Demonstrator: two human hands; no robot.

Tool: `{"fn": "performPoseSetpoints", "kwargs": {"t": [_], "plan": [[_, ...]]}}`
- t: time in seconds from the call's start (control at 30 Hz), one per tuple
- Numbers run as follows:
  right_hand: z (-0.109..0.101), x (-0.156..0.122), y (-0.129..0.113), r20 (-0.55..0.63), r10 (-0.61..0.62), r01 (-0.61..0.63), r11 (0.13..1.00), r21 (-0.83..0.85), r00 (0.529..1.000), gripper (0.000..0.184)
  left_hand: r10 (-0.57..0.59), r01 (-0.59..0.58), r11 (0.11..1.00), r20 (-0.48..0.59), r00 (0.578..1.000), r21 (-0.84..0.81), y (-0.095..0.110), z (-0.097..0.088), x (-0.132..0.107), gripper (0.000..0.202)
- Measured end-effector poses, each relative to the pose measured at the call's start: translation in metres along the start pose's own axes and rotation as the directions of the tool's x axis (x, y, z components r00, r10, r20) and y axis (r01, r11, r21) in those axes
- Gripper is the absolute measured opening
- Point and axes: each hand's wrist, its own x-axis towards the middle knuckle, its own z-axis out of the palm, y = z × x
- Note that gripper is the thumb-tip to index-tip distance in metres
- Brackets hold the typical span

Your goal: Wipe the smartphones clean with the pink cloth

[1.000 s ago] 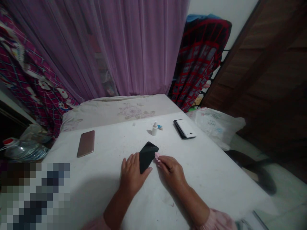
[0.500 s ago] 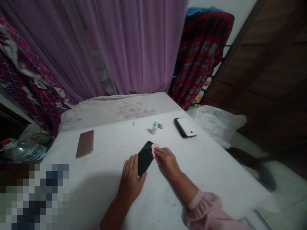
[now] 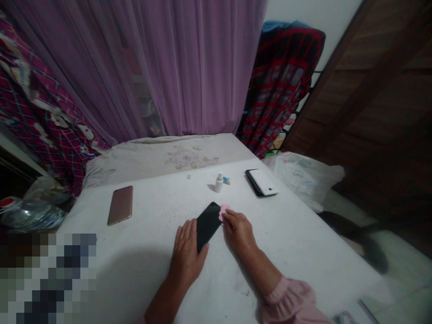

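A black smartphone (image 3: pixel 208 226) lies face up and tilted on the white-covered table (image 3: pixel 145 238), its glass glossy. My left hand (image 3: pixel 186 254) rests flat against its lower left edge, with the fingers overlapping the edge and holding it steady. My right hand (image 3: pixel 238 231) pinches a small pink pad (image 3: pixel 223 212), probably cloth or sponge, and presses it to the phone's upper right edge. Part of the pad is hidden by my fingers.
On the table lie a rose-gold smartphone (image 3: pixel 120 205), a small white dropper bottle (image 3: pixel 219 183), and a white phone on a black case (image 3: pixel 262 182). A pale pillow (image 3: pixel 168 159) lies beyond the table, below a purple curtain (image 3: pixel 189 67). A plastic bag (image 3: pixel 303 177) sits right.
My right hand slid the pink pad up along the phone's right edge, then eased slightly back. The phone turned a little, and my left hand stayed on it.
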Motion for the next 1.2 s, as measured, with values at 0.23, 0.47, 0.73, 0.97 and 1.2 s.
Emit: {"fn": "performPoseSetpoints", "kwargs": {"t": [0.23, 0.47, 0.73, 0.97, 1.2], "plan": [[-0.001, 0.053, -0.006, 0.237, 0.007, -0.021, 0.998, 0.060, 0.971, 0.020, 0.010, -0.009, 1.000, 0.048, 0.999, -0.029, -0.005, 0.003, 0.001, 0.070], [0.012, 0.076, -0.021, 0.270, 0.032, -0.050, 0.997, 0.059, 0.962, 0.017, 0.040, -0.033, 0.998, 0.138, 0.990, -0.054, -0.024, 0.005, 0.007, 0.069], [-0.007, 0.033, 0.006, 0.106, -0.042, 0.024, 0.987, 0.160, 0.993, 0.019, 0.108, -0.107, 0.994, 0.074, 0.991, -0.022, -0.062, 0.007, 0.011, 0.070], [-0.004, 0.043, -0.018, 0.218, -0.229, 0.201, 0.969, 0.143, 0.949, 0.015, 0.145, -0.143, 0.989, 0.061, 0.988, -0.030, -0.065, 0.009, 0.012, 0.066], [0.022, 0.050, -0.062, 0.272, -0.347, 0.320, 0.937, 0.141, 0.898, 0.016, 0.137, -0.137, 0.991, 0.046, 0.990, -0.008, -0.065, 0.006, 0.013, 0.061]]}}
